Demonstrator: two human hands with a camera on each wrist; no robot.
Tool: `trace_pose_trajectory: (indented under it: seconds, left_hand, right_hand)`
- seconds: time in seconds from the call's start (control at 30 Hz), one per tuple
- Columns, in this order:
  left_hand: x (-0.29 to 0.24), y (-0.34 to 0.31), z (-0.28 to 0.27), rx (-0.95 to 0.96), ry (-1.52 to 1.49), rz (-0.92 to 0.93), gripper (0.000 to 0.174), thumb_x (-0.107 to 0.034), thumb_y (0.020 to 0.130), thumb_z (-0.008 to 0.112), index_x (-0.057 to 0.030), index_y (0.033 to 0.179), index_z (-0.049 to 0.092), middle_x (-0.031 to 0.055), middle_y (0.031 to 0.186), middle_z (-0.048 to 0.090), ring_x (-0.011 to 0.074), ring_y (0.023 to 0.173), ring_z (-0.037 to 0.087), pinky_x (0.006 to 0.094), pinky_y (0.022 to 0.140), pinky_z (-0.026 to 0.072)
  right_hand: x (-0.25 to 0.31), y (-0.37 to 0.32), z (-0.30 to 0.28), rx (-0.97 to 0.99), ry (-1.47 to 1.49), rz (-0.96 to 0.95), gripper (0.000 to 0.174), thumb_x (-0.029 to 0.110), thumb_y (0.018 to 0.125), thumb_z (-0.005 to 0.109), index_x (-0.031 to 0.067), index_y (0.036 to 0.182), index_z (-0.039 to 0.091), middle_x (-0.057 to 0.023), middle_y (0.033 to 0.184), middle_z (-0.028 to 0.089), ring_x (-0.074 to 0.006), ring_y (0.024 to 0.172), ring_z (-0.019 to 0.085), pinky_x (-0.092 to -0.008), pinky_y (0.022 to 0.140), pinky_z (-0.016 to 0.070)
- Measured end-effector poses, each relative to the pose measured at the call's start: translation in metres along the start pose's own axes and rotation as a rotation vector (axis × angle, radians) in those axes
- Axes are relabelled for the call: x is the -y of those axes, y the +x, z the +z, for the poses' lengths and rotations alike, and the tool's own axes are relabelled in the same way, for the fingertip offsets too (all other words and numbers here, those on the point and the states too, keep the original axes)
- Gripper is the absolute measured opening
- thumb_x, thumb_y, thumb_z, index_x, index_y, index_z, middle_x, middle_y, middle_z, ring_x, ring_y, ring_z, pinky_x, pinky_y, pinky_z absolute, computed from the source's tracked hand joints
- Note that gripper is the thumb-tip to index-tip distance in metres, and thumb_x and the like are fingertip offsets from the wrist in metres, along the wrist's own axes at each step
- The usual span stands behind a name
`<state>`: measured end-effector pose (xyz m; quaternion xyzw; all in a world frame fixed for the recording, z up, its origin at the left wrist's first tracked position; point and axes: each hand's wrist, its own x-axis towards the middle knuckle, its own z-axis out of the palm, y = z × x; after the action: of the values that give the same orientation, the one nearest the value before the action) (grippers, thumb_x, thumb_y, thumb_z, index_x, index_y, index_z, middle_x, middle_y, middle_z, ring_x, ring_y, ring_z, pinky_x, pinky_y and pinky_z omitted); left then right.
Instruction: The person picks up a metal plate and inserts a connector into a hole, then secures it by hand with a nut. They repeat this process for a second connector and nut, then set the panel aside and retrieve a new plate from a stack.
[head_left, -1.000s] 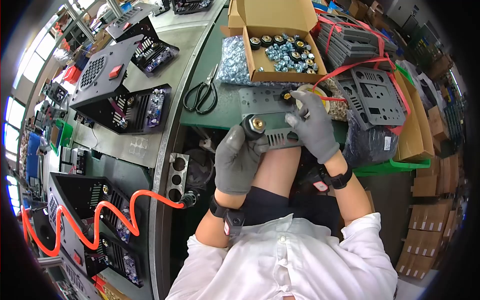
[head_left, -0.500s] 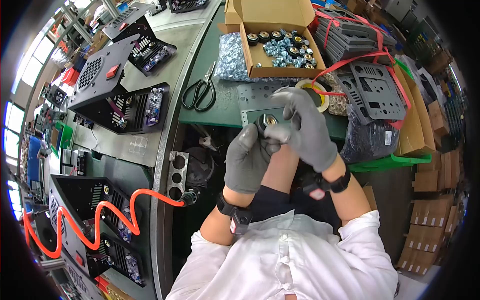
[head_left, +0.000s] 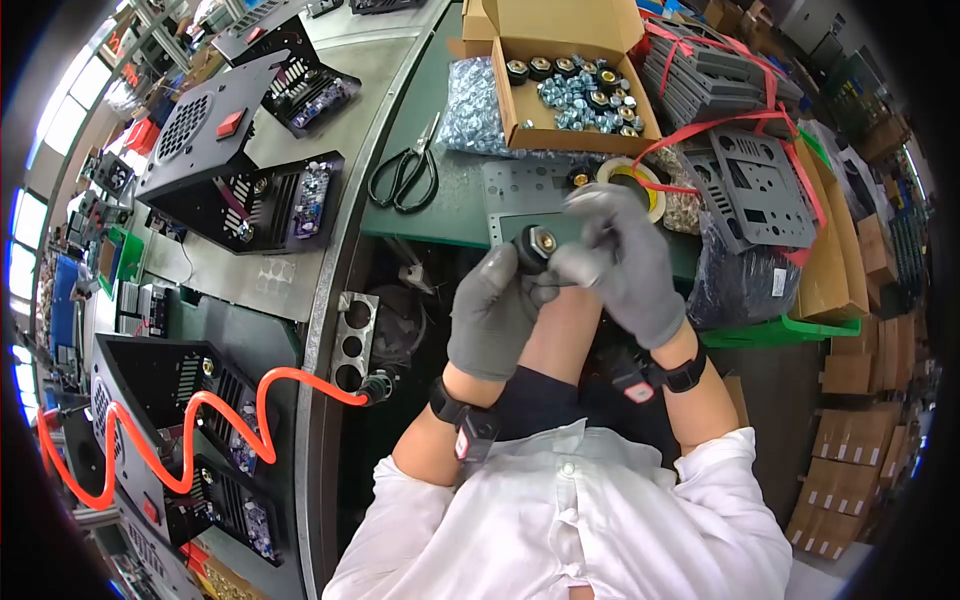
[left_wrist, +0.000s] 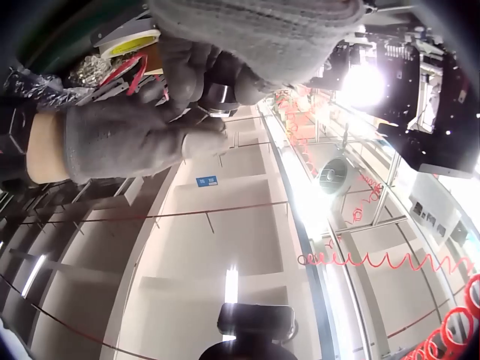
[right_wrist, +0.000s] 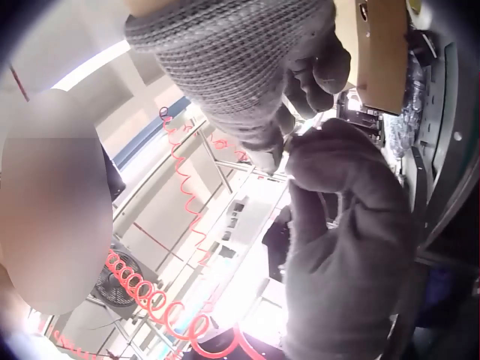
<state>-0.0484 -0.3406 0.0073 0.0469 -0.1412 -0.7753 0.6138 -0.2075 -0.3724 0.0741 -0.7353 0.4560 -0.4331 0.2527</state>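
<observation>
My left hand (head_left: 505, 285), in a grey glove, grips a black round connector (head_left: 540, 243) with a brass centre, held up in front of the table's edge. My right hand (head_left: 585, 250), also gloved, curls its fingers and thumb against the connector's right side. In the left wrist view the right hand (left_wrist: 142, 139) pinches at the black connector (left_wrist: 217, 94) below the left hand (left_wrist: 255, 30). From the right wrist, the right hand (right_wrist: 247, 67) meets the left hand (right_wrist: 345, 225) at a thin bright edge. A grey perforated panel (head_left: 520, 195) lies flat on the green table behind them.
An open cardboard box (head_left: 520, 125) of nuts and connectors stands behind the panel. Black scissors (head_left: 405, 180) lie to its left and a tape roll (head_left: 640, 180) to its right. Grey panels (head_left: 750, 190) are stacked on the right. Black machine housings (head_left: 220, 150) and an orange coiled hose (head_left: 200, 430) are on the left.
My right hand left the panel by the tape roll and closed in on the connector in my left hand. The slotted panel that lay between the hands no longer shows.
</observation>
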Motion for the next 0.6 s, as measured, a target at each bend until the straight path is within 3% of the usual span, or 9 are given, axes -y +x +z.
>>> trace_pose_trajectory:
  seconds: [0.03,0.13,0.17,0.27,0.3,0.4,0.43,0.57,0.6]
  left_hand:
    - [0.003,-0.002,0.002,-0.004,-0.016,-0.018,0.038,-0.025,0.098,0.053,0.0057,0.121,0.052,0.0139,0.115,0.06,0.0196,0.093,0.057,0.0315,0.08,0.0506]
    - [-0.001,-0.001,-0.005,-0.042,-0.064,0.024,0.038,-0.026,0.098,0.053,0.0042,0.122,0.052,0.0141,0.115,0.06,0.0192,0.089,0.055,0.0315,0.077,0.0492]
    - [-0.005,-0.002,-0.005,0.012,-0.047,0.041,0.037,-0.025,0.097,0.053,0.0028,0.121,0.053,0.0144,0.114,0.06,0.0201,0.09,0.056,0.031,0.079,0.0489]
    - [0.0,-0.004,-0.007,0.005,-0.031,0.005,0.037,-0.025,0.098,0.052,0.0036,0.121,0.053,0.0146,0.115,0.06,0.0206,0.092,0.057,0.0318,0.08,0.049]
    - [0.002,-0.003,-0.005,-0.018,-0.027,-0.017,0.037,-0.025,0.099,0.051,0.0046,0.121,0.053,0.0146,0.113,0.061,0.0212,0.095,0.058,0.0327,0.082,0.0496]
    - [0.003,-0.006,-0.01,-0.006,0.002,-0.041,0.038,-0.025,0.099,0.05,0.0057,0.121,0.053,0.0145,0.111,0.062,0.0217,0.095,0.06,0.0333,0.084,0.0499]
    - [0.002,-0.006,-0.011,-0.014,0.011,-0.032,0.038,-0.025,0.099,0.05,0.0058,0.12,0.054,0.0151,0.11,0.063,0.0219,0.094,0.061,0.033,0.085,0.0504]
    - [-0.002,-0.013,-0.007,-0.059,0.051,-0.017,0.038,-0.025,0.098,0.051,0.0061,0.119,0.055,0.0159,0.111,0.063,0.0219,0.095,0.062,0.0335,0.084,0.051]
    - [-0.001,-0.015,-0.009,-0.095,0.121,-0.021,0.038,-0.025,0.098,0.051,0.0067,0.119,0.055,0.0165,0.112,0.063,0.0222,0.096,0.062,0.0341,0.085,0.0513]
  right_hand:
    - [0.009,0.003,0.003,0.066,0.13,-0.128,0.031,0.004,0.075,0.07,0.0049,0.104,0.061,-0.0079,0.098,0.059,-0.0151,0.07,0.057,-0.0293,0.067,0.0507]
    - [-0.026,0.005,-0.001,-0.016,-0.048,-0.086,0.031,0.007,0.075,0.074,0.0051,0.104,0.061,-0.0064,0.1,0.06,-0.013,0.068,0.055,-0.0266,0.064,0.0489]
    - [-0.032,0.005,-0.003,-0.023,-0.039,0.055,0.032,0.009,0.076,0.075,0.0053,0.104,0.061,-0.0063,0.103,0.062,-0.0124,0.068,0.056,-0.0256,0.064,0.048]
    - [-0.003,-0.002,-0.001,0.04,0.14,-0.068,0.031,0.011,0.077,0.075,0.0054,0.105,0.062,-0.0066,0.101,0.063,-0.0117,0.069,0.057,-0.0255,0.063,0.0484]
    - [0.01,-0.002,0.0,0.145,0.152,-0.029,0.025,0.012,0.081,0.073,0.0048,0.103,0.063,-0.0071,0.1,0.065,-0.0107,0.073,0.06,-0.0253,0.064,0.0493]
    - [-0.003,-0.008,0.004,0.213,0.274,0.056,0.021,0.013,0.083,0.072,0.0035,0.101,0.064,-0.0077,0.1,0.067,-0.0112,0.076,0.063,-0.0246,0.064,0.0497]
    - [-0.004,-0.008,0.004,0.206,0.265,-0.002,0.019,0.013,0.084,0.071,0.0028,0.1,0.065,-0.0072,0.098,0.069,-0.0117,0.076,0.065,-0.024,0.063,0.0504]
    - [0.001,-0.008,0.01,0.18,0.305,-0.089,0.023,0.013,0.081,0.074,0.0024,0.098,0.064,-0.0072,0.095,0.069,-0.0135,0.072,0.065,-0.0251,0.063,0.0517]
    - [0.013,-0.009,0.007,0.21,0.176,-0.053,0.024,0.012,0.078,0.077,0.0024,0.096,0.063,-0.0081,0.094,0.068,-0.0157,0.073,0.066,-0.0264,0.065,0.0524]
